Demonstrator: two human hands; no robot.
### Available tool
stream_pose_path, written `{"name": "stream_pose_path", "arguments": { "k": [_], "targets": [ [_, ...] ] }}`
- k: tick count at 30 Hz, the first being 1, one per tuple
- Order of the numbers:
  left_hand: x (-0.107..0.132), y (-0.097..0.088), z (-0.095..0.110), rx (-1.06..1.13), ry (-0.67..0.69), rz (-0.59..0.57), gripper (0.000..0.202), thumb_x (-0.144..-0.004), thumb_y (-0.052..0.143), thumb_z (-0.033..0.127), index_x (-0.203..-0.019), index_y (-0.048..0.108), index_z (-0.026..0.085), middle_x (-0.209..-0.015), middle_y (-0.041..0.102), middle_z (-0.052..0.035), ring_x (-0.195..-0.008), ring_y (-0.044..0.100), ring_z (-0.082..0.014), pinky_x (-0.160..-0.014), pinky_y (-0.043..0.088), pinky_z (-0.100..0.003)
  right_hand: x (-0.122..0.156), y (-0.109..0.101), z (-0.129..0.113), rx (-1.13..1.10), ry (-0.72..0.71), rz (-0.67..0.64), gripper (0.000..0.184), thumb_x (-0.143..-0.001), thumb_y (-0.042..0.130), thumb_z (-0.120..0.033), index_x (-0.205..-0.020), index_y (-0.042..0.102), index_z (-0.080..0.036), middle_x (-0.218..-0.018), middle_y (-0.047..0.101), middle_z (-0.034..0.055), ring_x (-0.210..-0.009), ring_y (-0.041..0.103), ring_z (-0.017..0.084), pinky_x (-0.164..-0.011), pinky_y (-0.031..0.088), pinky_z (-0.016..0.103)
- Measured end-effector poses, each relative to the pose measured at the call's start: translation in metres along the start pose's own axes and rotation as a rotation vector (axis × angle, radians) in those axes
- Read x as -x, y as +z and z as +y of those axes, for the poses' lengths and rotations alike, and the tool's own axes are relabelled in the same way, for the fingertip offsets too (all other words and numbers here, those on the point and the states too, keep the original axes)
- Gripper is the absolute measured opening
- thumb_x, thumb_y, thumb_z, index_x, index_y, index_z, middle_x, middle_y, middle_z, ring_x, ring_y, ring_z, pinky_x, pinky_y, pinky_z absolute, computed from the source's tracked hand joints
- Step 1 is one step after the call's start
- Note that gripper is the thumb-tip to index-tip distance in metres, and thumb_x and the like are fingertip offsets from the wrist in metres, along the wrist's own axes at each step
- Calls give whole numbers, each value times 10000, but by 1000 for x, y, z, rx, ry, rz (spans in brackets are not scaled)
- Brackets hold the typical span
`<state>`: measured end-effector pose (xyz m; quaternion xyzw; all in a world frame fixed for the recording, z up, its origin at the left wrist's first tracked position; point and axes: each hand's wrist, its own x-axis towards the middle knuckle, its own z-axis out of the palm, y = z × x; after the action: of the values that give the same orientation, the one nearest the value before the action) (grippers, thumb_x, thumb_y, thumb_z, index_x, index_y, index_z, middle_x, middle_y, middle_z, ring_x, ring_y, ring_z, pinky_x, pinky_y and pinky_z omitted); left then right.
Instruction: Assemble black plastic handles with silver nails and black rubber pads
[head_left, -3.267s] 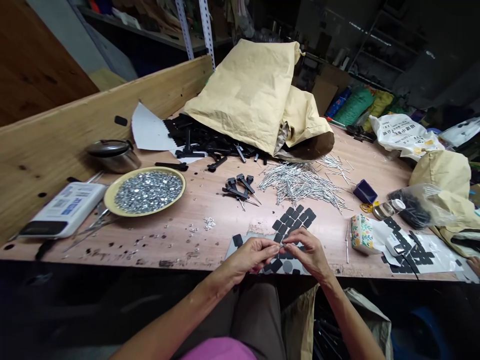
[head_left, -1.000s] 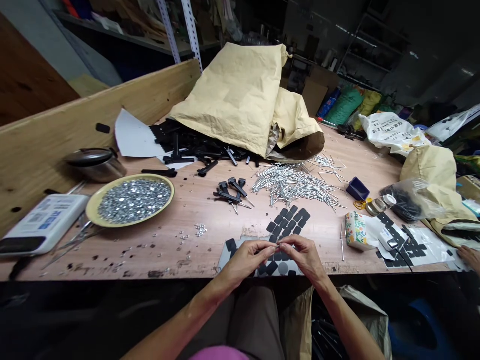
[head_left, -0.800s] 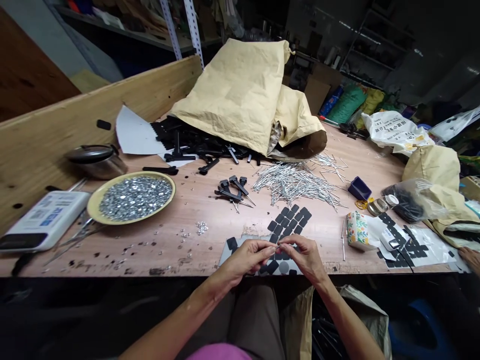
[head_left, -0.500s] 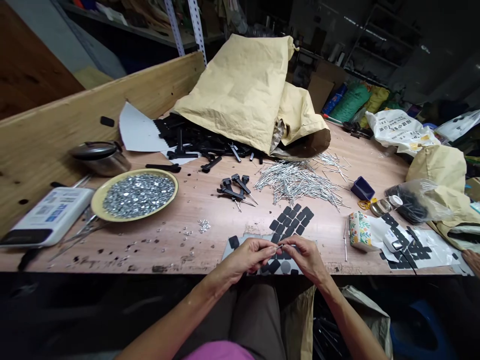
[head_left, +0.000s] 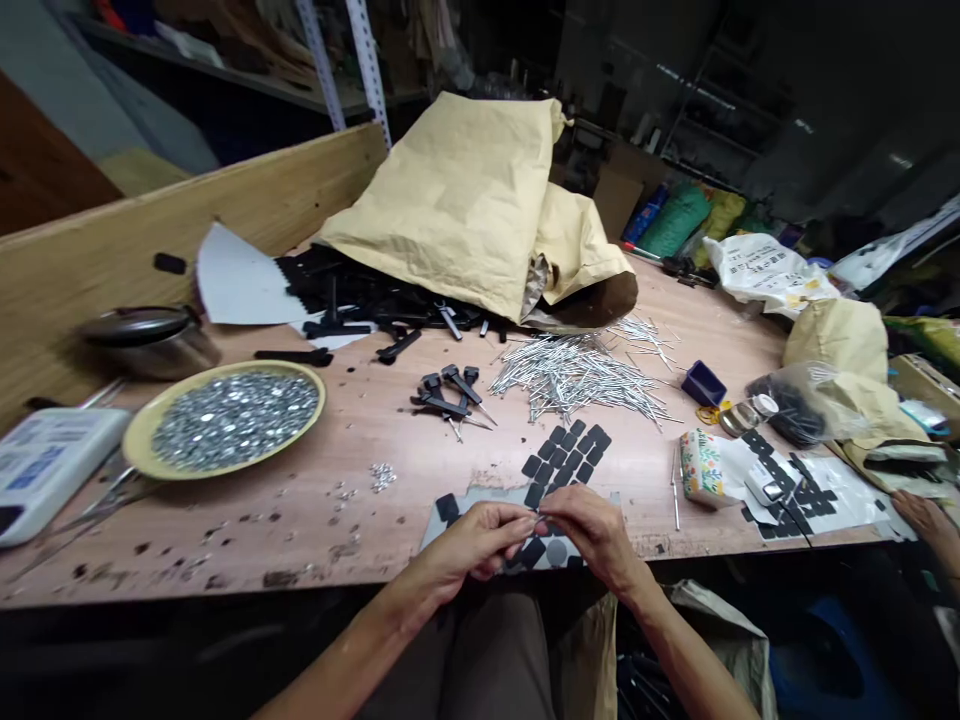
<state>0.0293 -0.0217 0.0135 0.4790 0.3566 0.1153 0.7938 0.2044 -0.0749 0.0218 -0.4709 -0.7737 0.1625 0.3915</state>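
Observation:
My left hand [head_left: 480, 545] and my right hand [head_left: 592, 530] meet at the table's front edge, thumbs and fingertips pinched together. Whatever they hold between them is too small and covered to make out. Beneath them lies a grey sheet [head_left: 474, 500] with black rounded pads [head_left: 556, 457] set out in rows, some reaching beyond it. Farther back is a heap of thin metal rods [head_left: 581, 378]. To its left rest several black plastic pieces [head_left: 450, 390] with metal rods sticking out. A few small metal washers [head_left: 382, 477] lie loose left of my hands.
A yellow dish [head_left: 139, 465] full of washers stands at left, beside a white scale [head_left: 56, 465] and a lidded metal pot [head_left: 176, 350]. Large paper sacks [head_left: 457, 200] lie at the back. A dark blue box [head_left: 703, 382] sits right. Another person's hand [head_left: 926, 520] rests at far right.
My view has shifted, so the table's things sit a little farther left. Both hands stay pinched together; the right hand's fingers have closed in nearer the left fingertips.

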Motion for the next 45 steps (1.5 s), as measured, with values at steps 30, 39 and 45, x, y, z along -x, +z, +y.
{"name": "stream_pose_path", "arguments": {
  "k": [30,39,45],
  "targets": [
    [-18,38,-6,649,178,366,384,-511,793,421,-787,719,164,-599,609,7,-573,540,-106,-496,402,-196,26,58,-19,-599,728,324,289,-797,571,-406,-1024,602,-229,-912,650,30,-716,607,151,-636,506,267],
    [-46,38,-20,403,306,446,374,-546,753,415,-826,723,168,-1020,654,-96,-910,582,-204,-773,455,-290,28,26,19,44,692,330,247,-849,454,-381,-827,629,-208,-808,583,32,-740,564,167,-628,441,268],
    [-33,15,-46,68,317,579,556,-688,618,429,-1201,554,224,-948,605,-34,-574,556,-108,-547,466,-254,26,-12,85,699,643,262,256,-894,409,-318,-803,624,-214,-831,599,43,-778,532,184,-625,381,268]
  ]
}}
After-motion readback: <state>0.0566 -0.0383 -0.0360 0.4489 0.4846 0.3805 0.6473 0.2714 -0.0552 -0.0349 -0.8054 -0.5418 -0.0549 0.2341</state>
